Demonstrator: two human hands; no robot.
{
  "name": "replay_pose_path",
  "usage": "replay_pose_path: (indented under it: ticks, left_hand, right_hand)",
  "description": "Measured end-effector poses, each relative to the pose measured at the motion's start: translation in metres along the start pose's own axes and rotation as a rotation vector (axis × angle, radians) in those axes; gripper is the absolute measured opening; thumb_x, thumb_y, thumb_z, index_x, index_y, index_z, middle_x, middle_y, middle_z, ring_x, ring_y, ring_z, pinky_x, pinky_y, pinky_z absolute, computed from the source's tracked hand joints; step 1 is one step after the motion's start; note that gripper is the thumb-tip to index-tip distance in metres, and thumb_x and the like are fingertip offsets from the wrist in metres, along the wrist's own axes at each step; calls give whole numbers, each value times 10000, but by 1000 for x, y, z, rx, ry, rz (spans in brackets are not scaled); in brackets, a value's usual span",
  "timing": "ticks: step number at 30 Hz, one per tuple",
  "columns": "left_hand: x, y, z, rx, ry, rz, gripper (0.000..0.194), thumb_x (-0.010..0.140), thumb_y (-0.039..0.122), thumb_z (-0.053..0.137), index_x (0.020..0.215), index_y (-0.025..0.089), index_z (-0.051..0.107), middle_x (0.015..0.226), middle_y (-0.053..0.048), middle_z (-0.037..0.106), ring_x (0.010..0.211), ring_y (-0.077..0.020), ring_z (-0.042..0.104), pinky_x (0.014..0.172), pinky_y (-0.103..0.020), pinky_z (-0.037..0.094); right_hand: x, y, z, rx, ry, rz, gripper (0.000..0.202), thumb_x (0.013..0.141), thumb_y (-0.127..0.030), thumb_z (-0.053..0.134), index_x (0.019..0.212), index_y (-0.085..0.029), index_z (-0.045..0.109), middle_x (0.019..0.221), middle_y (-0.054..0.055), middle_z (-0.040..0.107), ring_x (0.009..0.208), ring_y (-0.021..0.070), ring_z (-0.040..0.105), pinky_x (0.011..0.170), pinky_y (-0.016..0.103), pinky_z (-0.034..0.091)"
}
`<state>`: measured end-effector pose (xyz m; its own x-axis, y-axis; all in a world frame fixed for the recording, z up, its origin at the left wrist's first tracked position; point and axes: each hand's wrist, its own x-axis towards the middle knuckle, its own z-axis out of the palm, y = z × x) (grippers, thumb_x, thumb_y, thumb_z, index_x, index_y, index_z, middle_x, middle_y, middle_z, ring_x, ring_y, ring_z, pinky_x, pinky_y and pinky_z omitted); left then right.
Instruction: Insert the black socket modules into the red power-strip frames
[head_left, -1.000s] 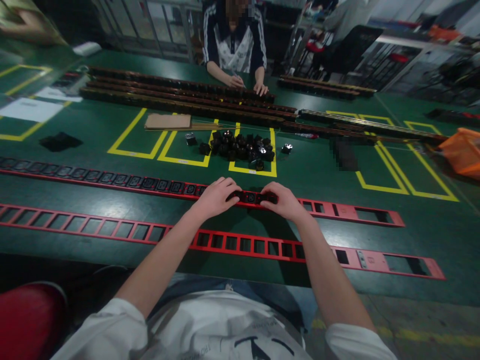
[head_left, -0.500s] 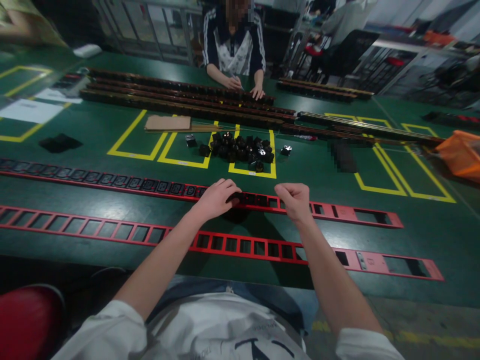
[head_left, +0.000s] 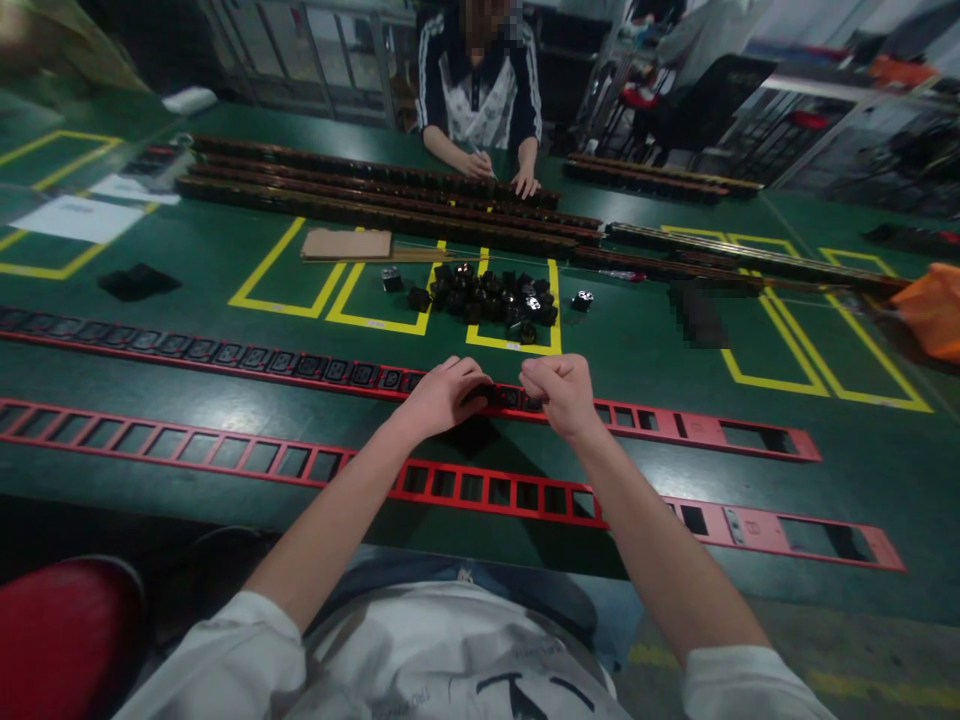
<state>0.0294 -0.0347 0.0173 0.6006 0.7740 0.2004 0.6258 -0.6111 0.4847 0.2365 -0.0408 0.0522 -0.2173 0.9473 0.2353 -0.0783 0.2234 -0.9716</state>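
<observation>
A long red slotted frame [head_left: 660,424] lies across the green table, with black socket modules [head_left: 337,371] seated in a row along much of it. My left hand [head_left: 448,396] is closed over this frame, fingers on its far side and thumb on the near side, around a stretch holding dark modules. Just to the right, my right hand [head_left: 561,392] is closed in a fist over the frame, beside the last filled slots. Nothing shows in that fist. A second red frame [head_left: 457,486] with open slots lies nearer to me.
Beyond the frames is a pile of loose black modules [head_left: 495,297], with single ones beside it. A cardboard piece [head_left: 346,244] lies left of the pile. Long dark strips [head_left: 390,205] span the table's far part, where a person [head_left: 480,100] works with a pen-like tool. An orange bag [head_left: 934,310] sits at right.
My right fist has moved left along the frame, closer to my left hand, and now covers slots by the modules. My left hand keeps its place on the frame. The view has shifted slightly.
</observation>
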Motion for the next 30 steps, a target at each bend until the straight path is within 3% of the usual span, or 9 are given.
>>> replay_pose_path:
  ticks: [4,8,15,19,24,27,30]
  left_hand:
    - [1,0,1,31,-11,-16,219,951,284,588,1150,215,648,1093,-58,618,1015,-240,539,875,-393,496]
    - [2,2,0,64,-29,-28,188,928,262,613,1104,204,646,1096,-58,617,1021,-245,540,883,-402,492]
    - [3,-6,4,104,-45,11,266,916,319,646,1158,211,625,1118,-64,610,1018,-246,540,882,-391,494]
    - [3,-5,6,110,-25,-7,181,912,331,655,1034,200,627,1105,-68,610,997,-243,544,858,-389,497]
    - [1,1,2,62,7,-35,163,932,357,638,1018,220,622,1106,-50,614,996,-228,550,819,-365,503]
    - [1,3,0,87,-19,-72,199,925,354,650,1074,222,635,1119,-48,612,1027,-238,543,840,-370,503]
    - [2,3,-2,132,-60,-67,289,914,333,663,1182,226,650,1139,-56,610,1055,-250,532,904,-385,495]
  right_hand:
    - [3,15,3,71,-140,50,630,866,-483,680,446,-216,294,466,-67,241,463,65,188,508,297,129]
    - [1,37,5,8,-127,99,644,850,-518,682,448,-219,278,467,-73,214,474,64,157,510,300,104]
    - [7,5,13,10,-179,32,649,864,-522,671,460,-218,266,476,-67,213,488,68,175,516,301,120]
    - [10,13,23,-8,-252,85,660,829,-611,662,451,-218,291,476,-67,215,487,65,171,507,293,119]
    - [6,35,27,-59,-224,140,660,812,-654,657,452,-216,319,476,-68,235,490,66,177,505,289,129]
    - [9,37,22,-56,-192,104,649,843,-622,637,457,-217,309,481,-69,230,493,72,186,516,291,148]
    - [21,34,9,-148,-79,83,611,868,-581,611,470,-220,321,484,-63,264,496,82,221,523,287,199]
